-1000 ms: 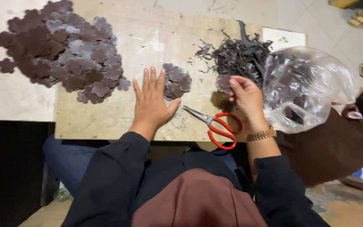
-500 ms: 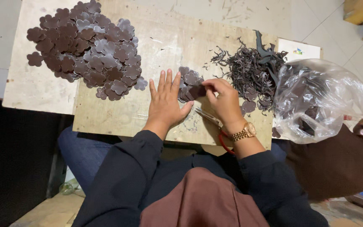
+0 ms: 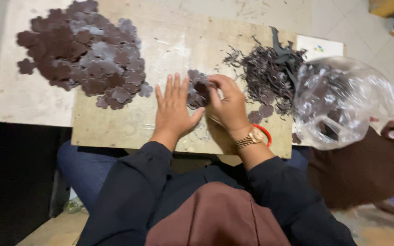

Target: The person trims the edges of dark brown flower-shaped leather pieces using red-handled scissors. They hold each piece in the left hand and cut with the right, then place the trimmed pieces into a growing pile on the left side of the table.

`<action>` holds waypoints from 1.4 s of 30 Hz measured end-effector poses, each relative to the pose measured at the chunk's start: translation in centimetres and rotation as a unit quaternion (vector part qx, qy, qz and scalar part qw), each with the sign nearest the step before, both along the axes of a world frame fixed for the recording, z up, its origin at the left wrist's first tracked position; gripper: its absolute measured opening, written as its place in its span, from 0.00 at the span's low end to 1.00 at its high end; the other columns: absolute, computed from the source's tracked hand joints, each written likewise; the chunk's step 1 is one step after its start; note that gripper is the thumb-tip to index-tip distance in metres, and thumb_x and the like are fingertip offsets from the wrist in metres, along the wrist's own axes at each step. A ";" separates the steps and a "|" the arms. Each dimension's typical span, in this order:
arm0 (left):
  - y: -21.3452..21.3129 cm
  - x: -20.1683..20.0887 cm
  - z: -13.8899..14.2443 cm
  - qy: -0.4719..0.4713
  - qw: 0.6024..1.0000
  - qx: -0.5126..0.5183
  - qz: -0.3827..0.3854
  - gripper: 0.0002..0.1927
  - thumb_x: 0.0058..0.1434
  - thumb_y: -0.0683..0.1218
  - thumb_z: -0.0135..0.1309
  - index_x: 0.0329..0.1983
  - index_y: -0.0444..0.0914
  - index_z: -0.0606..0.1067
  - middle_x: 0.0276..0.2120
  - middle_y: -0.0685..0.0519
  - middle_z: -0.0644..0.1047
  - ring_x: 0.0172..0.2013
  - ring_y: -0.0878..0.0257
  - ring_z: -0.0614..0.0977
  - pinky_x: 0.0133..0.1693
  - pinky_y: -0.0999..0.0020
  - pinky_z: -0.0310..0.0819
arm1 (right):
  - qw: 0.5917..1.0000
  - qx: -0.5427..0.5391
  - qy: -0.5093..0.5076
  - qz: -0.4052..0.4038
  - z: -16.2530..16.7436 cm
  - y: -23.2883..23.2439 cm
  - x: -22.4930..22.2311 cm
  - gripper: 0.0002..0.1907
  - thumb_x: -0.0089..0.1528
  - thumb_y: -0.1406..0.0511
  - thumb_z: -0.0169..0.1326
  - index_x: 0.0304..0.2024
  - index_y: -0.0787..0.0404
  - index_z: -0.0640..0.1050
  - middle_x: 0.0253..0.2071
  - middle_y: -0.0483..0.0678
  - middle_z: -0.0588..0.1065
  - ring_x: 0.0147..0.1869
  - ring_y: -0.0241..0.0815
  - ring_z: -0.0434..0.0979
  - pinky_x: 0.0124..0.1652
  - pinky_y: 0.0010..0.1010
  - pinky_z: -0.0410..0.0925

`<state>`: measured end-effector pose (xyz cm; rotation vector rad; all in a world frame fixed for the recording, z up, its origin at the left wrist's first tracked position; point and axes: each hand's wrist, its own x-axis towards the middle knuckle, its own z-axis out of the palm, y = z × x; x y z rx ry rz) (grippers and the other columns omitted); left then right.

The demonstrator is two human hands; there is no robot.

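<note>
My left hand [image 3: 175, 109] lies flat and open on the wooden board [image 3: 128, 127], fingers spread, its edge against a small stack of dark brown flower-shaped cutouts [image 3: 198, 89]. My right hand [image 3: 228, 104], with a gold watch on the wrist, curls over that stack and pinches the pieces. The red-handled scissors [image 3: 266, 135] lie on the board under my right wrist, mostly hidden.
A large heap of the same flower cutouts [image 3: 83, 54] covers the board's far left. A pile of dark offcut scraps [image 3: 270, 75] sits at the right, beside a clear plastic bag [image 3: 343, 102] holding more dark pieces. A white card [image 3: 320, 45] lies behind.
My right hand has left the scissors and moved left onto the small stack of cutouts. My left hand has stayed flat beside the stack.
</note>
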<state>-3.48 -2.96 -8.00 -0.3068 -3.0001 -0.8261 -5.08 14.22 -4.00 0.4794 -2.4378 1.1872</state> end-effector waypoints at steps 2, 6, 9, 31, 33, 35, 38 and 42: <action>0.0 0.2 -0.3 0.018 1.000 0.016 0.003 0.54 0.56 0.65 0.55 0.78 0.35 0.49 0.76 0.39 0.51 0.76 0.45 0.46 0.70 0.37 0.29 | 0.999 0.021 0.026 0.010 -0.5 -0.1 1.2 0.10 0.63 0.74 0.59 0.47 0.63 0.78 0.52 0.55 0.78 0.57 0.52 0.79 0.56 0.37 0.72; 0.1 0.2 -0.7 0.011 1.000 0.025 0.002 0.52 0.56 0.65 0.56 0.77 0.36 0.52 0.75 0.39 0.52 0.75 0.44 0.47 0.69 0.36 0.30 | 0.994 0.078 -0.055 -0.045 -1.2 3.5 3.1 0.08 0.63 0.70 0.60 0.46 0.63 0.79 0.48 0.56 0.77 0.54 0.54 0.78 0.53 0.38 0.72; 0.1 0.1 -0.7 0.013 1.000 0.000 0.003 0.50 0.56 0.65 0.56 0.75 0.37 0.56 0.75 0.38 0.52 0.75 0.44 0.47 0.69 0.36 0.30 | 0.973 0.162 -0.073 -0.145 -1.1 8.3 4.4 0.07 0.64 0.69 0.60 0.45 0.63 0.80 0.46 0.56 0.77 0.52 0.56 0.77 0.53 0.40 0.71; -0.8 -0.2 -1.0 0.010 1.000 -0.016 0.006 0.48 0.56 0.65 0.55 0.74 0.38 0.58 0.74 0.38 0.54 0.74 0.45 0.48 0.69 0.37 0.30 | 0.947 -0.009 -0.194 -0.256 -3.6 16.5 3.9 0.10 0.63 0.65 0.64 0.40 0.65 0.78 0.34 0.46 0.79 0.37 0.34 0.76 0.40 0.25 0.71; -0.9 -0.1 -1.0 0.012 1.000 -0.018 0.006 0.48 0.56 0.65 0.55 0.74 0.38 0.59 0.74 0.38 0.54 0.74 0.45 0.48 0.69 0.37 0.30 | 0.945 -0.075 -0.216 -0.233 -3.0 16.9 3.9 0.09 0.65 0.65 0.61 0.43 0.64 0.79 0.37 0.44 0.80 0.38 0.31 0.76 0.40 0.23 0.71; -0.9 0.0 -1.0 0.014 1.000 -0.016 0.006 0.48 0.56 0.65 0.55 0.74 0.38 0.59 0.74 0.38 0.54 0.75 0.45 0.48 0.69 0.37 0.30 | 0.940 -0.063 -0.254 -0.221 -2.3 16.9 4.1 0.09 0.65 0.64 0.61 0.44 0.64 0.81 0.36 0.43 0.80 0.37 0.30 0.76 0.39 0.24 0.71; -0.9 0.0 -0.8 0.011 1.000 -0.003 0.007 0.48 0.56 0.65 0.56 0.74 0.38 0.59 0.74 0.38 0.54 0.75 0.45 0.48 0.70 0.37 0.30 | 0.931 0.072 -0.280 -0.224 -2.0 15.4 4.7 0.14 0.60 0.62 0.66 0.42 0.66 0.81 0.33 0.45 0.79 0.34 0.34 0.76 0.36 0.26 0.70; -0.7 -0.2 -0.7 0.006 1.000 -0.007 0.008 0.48 0.55 0.64 0.56 0.74 0.38 0.59 0.74 0.39 0.53 0.75 0.45 0.47 0.69 0.37 0.30 | 0.925 0.089 -0.280 -0.241 -2.7 14.2 4.1 0.22 0.51 0.62 0.71 0.43 0.66 0.78 0.29 0.43 0.74 0.31 0.33 0.73 0.33 0.26 0.69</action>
